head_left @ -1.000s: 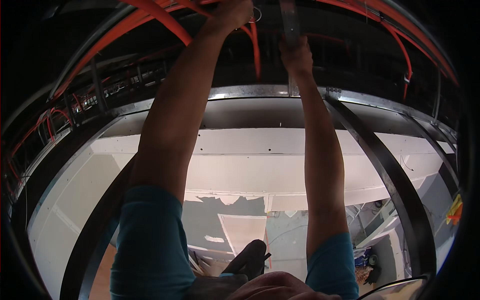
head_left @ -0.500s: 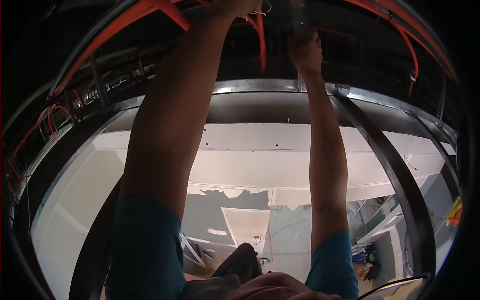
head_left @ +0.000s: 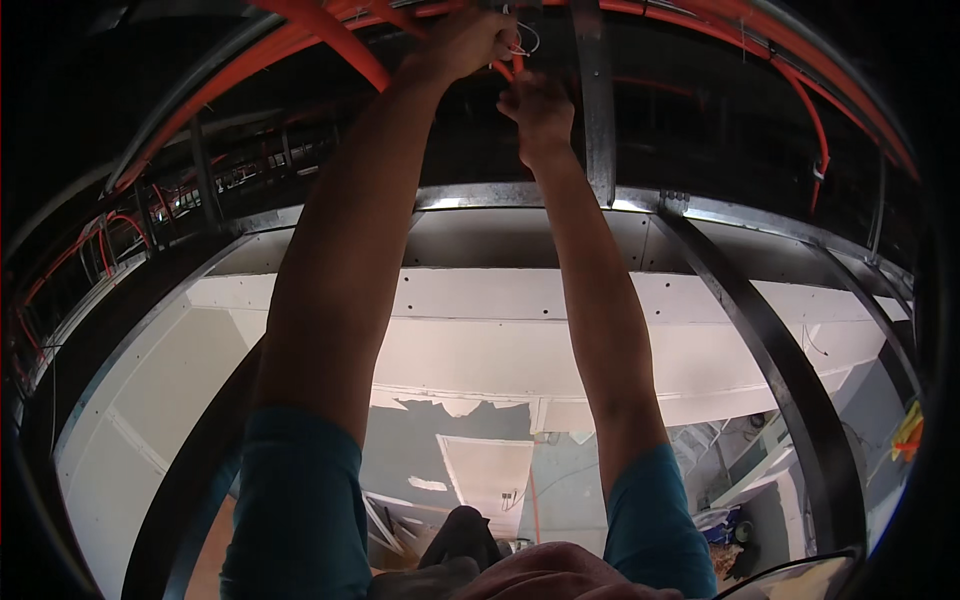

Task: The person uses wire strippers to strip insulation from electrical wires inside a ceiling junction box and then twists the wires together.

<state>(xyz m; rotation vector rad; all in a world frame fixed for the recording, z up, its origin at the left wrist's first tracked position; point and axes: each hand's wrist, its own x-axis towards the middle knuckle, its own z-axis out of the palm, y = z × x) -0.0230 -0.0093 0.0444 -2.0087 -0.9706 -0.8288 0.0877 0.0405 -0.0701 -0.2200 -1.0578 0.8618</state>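
Observation:
Both my arms reach up into the dark space among the ceiling framing. My left hand [head_left: 468, 45] is closed, its fingertips pinched at a thin white wire loop [head_left: 531, 40] beside an orange conduit [head_left: 518, 64]. Just below and to the right, my right hand [head_left: 541, 110] is closed around the hanging lower part of that conduit. Its fingertips are in shadow. A vertical metal stud [head_left: 595, 100] stands close to the right of my right hand.
Thick orange conduits [head_left: 340, 45] run overhead at left, with another orange conduit [head_left: 823, 140] hanging at right. A metal rail [head_left: 480, 196] crosses below my hands, and a dark metal channel [head_left: 770, 310] slopes down at right. White boards and a room with a door panel [head_left: 490, 470] lie beneath.
My right hand has moved left from beside the metal stud to the hanging orange conduit and closed on it. My left hand has stayed at the white wire; the whole view has shifted slightly.

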